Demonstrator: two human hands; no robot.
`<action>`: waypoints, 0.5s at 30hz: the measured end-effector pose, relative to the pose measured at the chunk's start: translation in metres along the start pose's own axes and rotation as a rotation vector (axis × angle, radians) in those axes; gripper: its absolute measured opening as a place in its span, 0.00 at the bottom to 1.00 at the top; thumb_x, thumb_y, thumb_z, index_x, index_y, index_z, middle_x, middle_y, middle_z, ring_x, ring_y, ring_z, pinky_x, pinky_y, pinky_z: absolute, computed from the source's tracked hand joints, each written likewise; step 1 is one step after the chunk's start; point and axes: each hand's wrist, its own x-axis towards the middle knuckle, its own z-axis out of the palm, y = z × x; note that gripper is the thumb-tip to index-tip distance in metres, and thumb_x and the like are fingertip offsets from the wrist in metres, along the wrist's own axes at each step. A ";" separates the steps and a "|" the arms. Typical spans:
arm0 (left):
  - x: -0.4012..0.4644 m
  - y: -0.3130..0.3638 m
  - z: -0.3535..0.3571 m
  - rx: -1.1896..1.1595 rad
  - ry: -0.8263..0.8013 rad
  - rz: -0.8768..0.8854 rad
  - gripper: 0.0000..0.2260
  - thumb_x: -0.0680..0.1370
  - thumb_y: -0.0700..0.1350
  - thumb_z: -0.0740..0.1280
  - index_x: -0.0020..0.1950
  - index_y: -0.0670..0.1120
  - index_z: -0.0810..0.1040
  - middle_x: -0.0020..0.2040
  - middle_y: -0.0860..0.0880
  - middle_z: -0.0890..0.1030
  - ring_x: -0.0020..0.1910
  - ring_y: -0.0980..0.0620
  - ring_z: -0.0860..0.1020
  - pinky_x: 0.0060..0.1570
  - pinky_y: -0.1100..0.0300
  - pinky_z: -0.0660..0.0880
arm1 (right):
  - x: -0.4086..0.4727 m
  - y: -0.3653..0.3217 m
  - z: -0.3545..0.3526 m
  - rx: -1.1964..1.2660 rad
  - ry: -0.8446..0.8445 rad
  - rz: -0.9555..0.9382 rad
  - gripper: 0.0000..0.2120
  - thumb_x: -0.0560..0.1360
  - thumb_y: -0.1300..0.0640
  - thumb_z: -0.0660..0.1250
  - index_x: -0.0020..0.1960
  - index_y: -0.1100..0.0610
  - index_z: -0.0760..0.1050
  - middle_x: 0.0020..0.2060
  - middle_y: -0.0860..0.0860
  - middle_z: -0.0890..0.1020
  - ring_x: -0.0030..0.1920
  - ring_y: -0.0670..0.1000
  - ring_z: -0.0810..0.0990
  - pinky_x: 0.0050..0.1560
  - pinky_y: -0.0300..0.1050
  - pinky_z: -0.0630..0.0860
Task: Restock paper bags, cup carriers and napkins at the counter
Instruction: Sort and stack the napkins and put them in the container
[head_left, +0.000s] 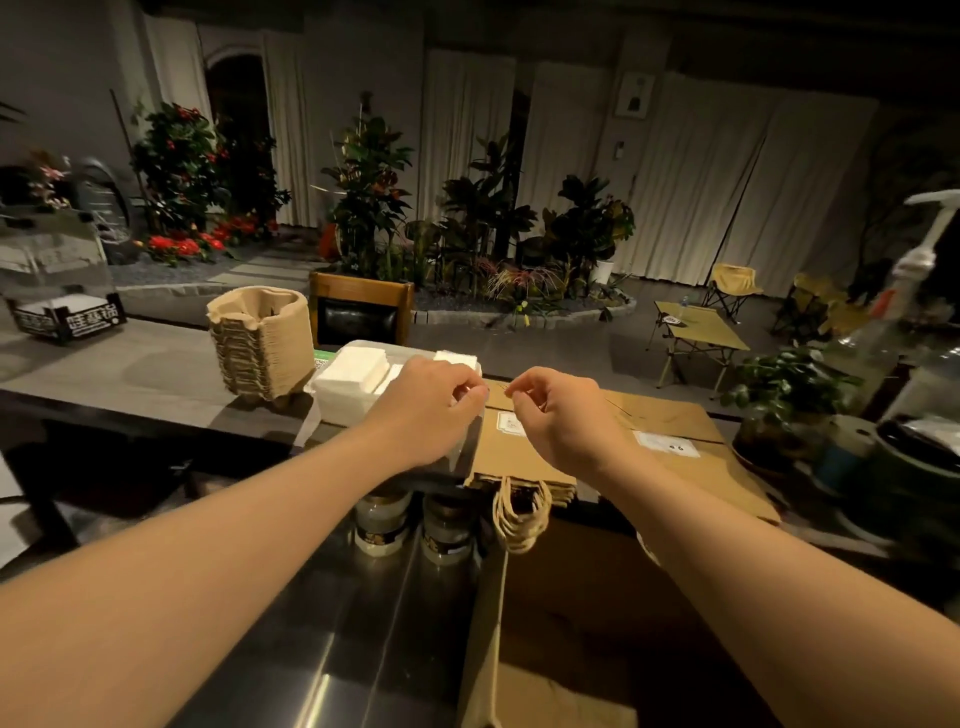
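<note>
The dim worktop (130, 374) carries stacked supplies. The left hand (423, 410) and right hand (558, 415) hover over the paper bags (519, 457), fingers curled, apparently gripping nothing, probably squaring the stack.

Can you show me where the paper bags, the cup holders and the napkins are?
paper bags (511, 457): head view, on the flat brown top bag.
cup carriers (262, 345): head view, on the stack's side.
napkins (350, 374): head view, on the top white sheet.

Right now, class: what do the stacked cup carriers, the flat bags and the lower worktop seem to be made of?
Cup carriers: likely moulded paper pulp, matte tan, rough fibrous edges.
Paper bags: brown kraft paper, matte, with twisted cord handles.
Lower worktop: probably stainless steel, since it is grey and glossy with streaked reflections.
</note>
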 end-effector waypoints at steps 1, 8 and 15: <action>-0.011 0.009 0.000 -0.036 -0.018 0.002 0.11 0.84 0.53 0.61 0.57 0.53 0.82 0.52 0.56 0.82 0.53 0.54 0.76 0.52 0.55 0.73 | -0.014 -0.001 -0.005 -0.001 -0.002 -0.008 0.10 0.83 0.51 0.63 0.60 0.50 0.80 0.48 0.47 0.84 0.42 0.44 0.79 0.39 0.38 0.73; -0.103 0.067 0.010 -0.096 -0.170 0.014 0.19 0.85 0.55 0.58 0.40 0.51 0.80 0.36 0.50 0.80 0.38 0.51 0.78 0.42 0.51 0.74 | -0.122 0.012 -0.029 0.041 -0.066 -0.025 0.12 0.83 0.46 0.62 0.59 0.50 0.80 0.45 0.43 0.82 0.42 0.43 0.79 0.40 0.39 0.75; -0.215 0.108 0.064 -0.231 -0.189 0.026 0.24 0.85 0.57 0.58 0.31 0.52 0.77 0.28 0.52 0.78 0.31 0.54 0.77 0.41 0.51 0.75 | -0.254 0.052 -0.032 -0.016 -0.016 -0.062 0.15 0.83 0.44 0.61 0.49 0.50 0.82 0.36 0.42 0.82 0.37 0.42 0.79 0.36 0.45 0.76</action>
